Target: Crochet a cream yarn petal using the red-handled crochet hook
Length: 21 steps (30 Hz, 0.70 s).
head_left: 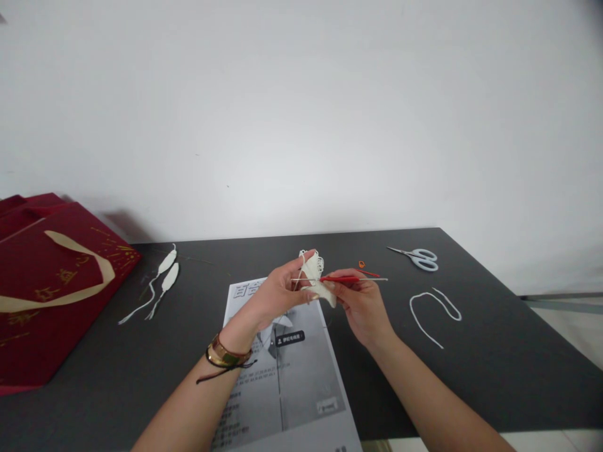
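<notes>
Above the printed sheet (306,370), my left hand (276,294) pinches a white crocheted piece (311,267) with a lacy, looped upper edge. A strand of white yarn runs by its fingers. My right hand (360,304) grips a crochet hook (342,279) by its red handle, with thin metal ends sticking out on both sides. The hook lies level across the crocheted piece, its left end near my left fingers. Whether the tip sits in a stitch is too small to tell.
A dark red gift bag (70,270) with a cream ribbon handle stands at the left. Near it lie two white crocheted petals (170,276) with yarn tails. Scissors (419,256), a loose white yarn piece (431,298) and an orange stitch marker (362,264) lie on the dark table (499,358).
</notes>
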Motion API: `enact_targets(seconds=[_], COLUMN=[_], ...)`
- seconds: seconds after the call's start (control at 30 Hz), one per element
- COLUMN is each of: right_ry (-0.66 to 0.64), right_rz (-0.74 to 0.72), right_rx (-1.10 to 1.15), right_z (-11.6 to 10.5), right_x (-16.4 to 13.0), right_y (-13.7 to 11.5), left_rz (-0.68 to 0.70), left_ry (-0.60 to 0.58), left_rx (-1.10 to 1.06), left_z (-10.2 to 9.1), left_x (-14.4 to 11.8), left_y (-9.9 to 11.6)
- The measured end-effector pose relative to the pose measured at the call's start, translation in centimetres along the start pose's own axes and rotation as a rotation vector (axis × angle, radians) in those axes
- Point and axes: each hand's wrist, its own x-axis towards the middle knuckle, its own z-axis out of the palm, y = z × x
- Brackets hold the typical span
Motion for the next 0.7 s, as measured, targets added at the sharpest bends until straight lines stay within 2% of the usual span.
enact_targets(seconds=[0.07, 0.17, 0.27, 0.47, 0.7], right_ry=[-0.019, -0.063, -0.090, -0.090, -0.109], right_rz=[0.052, 0.125, 0.124, 0.144, 0.187], right_rx=[0.047, 0.086, 0.057, 0.019, 0.032], right_z=[0.1, 0.3, 0.4, 0.6, 0.7], right_x=[-0.1, -0.2, -0.3, -0.3, -0.6], right_y=[0.0, -0.1, -0.1, 0.0, 0.1], left_rz=[-0.026, -0.107, -0.169, -0.152, -0.221], left_ry=[-0.027, -0.131, -0.184, -0.259, -0.315], left_rx=[-0.012, -0.011, 0.063, 0.187, 0.297], left_z=[-0.4, -1.3, -2.3, -3.3, -3.7], left_x=[-0.1, -0.2, -0.4, -0.7, -1.0], left_y=[0.2, 0.6, 1.1, 1.5, 2.1])
